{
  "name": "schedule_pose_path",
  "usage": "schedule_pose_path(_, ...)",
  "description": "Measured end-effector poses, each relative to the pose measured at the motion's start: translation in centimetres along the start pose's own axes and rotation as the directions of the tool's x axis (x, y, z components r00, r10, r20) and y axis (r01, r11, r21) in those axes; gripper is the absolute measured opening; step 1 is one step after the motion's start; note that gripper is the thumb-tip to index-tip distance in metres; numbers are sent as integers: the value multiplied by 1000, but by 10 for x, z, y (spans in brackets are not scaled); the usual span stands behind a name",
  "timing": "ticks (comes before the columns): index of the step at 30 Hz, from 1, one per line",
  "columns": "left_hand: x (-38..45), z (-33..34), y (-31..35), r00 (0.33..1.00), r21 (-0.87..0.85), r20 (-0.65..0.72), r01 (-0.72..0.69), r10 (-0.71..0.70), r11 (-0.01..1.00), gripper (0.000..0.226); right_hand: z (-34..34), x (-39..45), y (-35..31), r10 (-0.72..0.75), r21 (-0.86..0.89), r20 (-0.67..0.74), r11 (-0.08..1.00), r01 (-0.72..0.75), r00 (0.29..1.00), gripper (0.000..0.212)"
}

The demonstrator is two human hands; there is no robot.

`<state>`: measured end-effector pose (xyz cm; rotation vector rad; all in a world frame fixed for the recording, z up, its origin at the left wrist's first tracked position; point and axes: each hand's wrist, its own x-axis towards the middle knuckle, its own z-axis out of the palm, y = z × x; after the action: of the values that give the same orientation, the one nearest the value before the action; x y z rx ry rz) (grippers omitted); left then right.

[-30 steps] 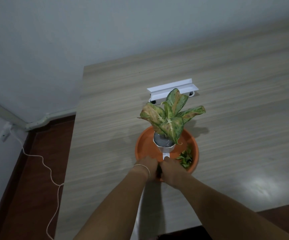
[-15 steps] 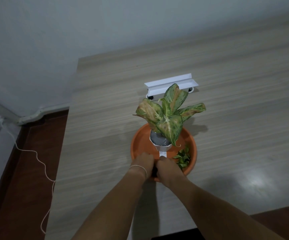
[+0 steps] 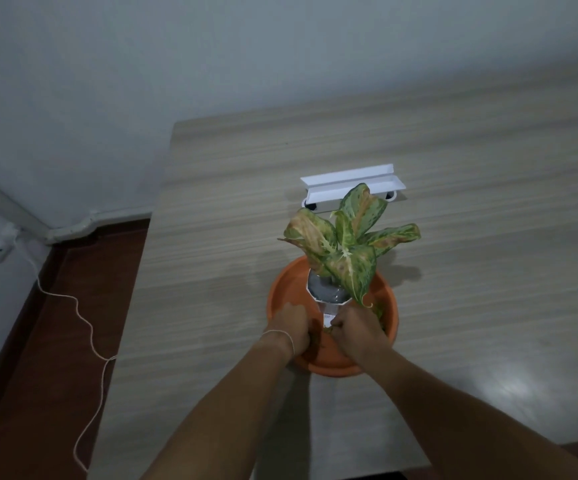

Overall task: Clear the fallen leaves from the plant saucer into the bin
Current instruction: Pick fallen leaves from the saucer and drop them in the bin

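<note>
An orange plant saucer [image 3: 285, 289] stands on the wooden table [image 3: 488, 271]. In it is a white pot [image 3: 327, 293] holding a plant [image 3: 344, 249] with green and pink mottled leaves. Both my hands are down inside the front of the saucer, fingers curled. My left hand [image 3: 289, 328] rests on the saucer floor left of the pot, and what it grips is hidden. My right hand [image 3: 357, 329] covers most of the fallen leaves [image 3: 379, 311], with a green scrap at its fingertips. No bin is in view.
A white shelf-like bracket [image 3: 349, 187] lies on the table behind the plant. The table's left edge drops to a dark red floor [image 3: 38, 375], where a thin white cable [image 3: 88, 329] runs from a wall socket [image 3: 2, 249]. Grey walls stand behind.
My right hand has slid right over the leaf pile, which lay uncovered beside it before. My left hand stays at the saucer's front. The view has shifted slightly.
</note>
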<state>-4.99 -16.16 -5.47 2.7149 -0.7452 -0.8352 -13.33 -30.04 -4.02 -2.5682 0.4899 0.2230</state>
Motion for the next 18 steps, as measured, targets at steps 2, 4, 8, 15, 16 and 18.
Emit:
schedule_pose_path(2,-3,-8,-3,997,-80,-64,29,-34,996,39,-2,-3,-4,9,24,-20,1000,-9,1000,14)
schedule_pose_path(4,-12,-19,-3,993,-113,-110,39,-52,993,33,-5,-7,-9,19,78,-54,997,-15,998,15)
schedule_pose_path(8,-27,-34,-13,978,-125,-183,81,-104,989,27,-3,-18,-29,79,246,-114,968,-49,990,23)
schedule_pose_path(15,-85,-65,-56,914,-249,-310,185,-260,951,20,5,-25,-89,-138,297,-98,941,161,986,29)
schedule_pose_path(16,-99,-70,-64,885,-286,-343,219,-313,933,18,3,-24,-100,-162,284,-82,942,179,983,31)
schedule_pose_path(18,-130,-79,-84,821,-343,-402,276,-406,898,16,1,-22,-123,-205,252,-25,946,205,978,20)
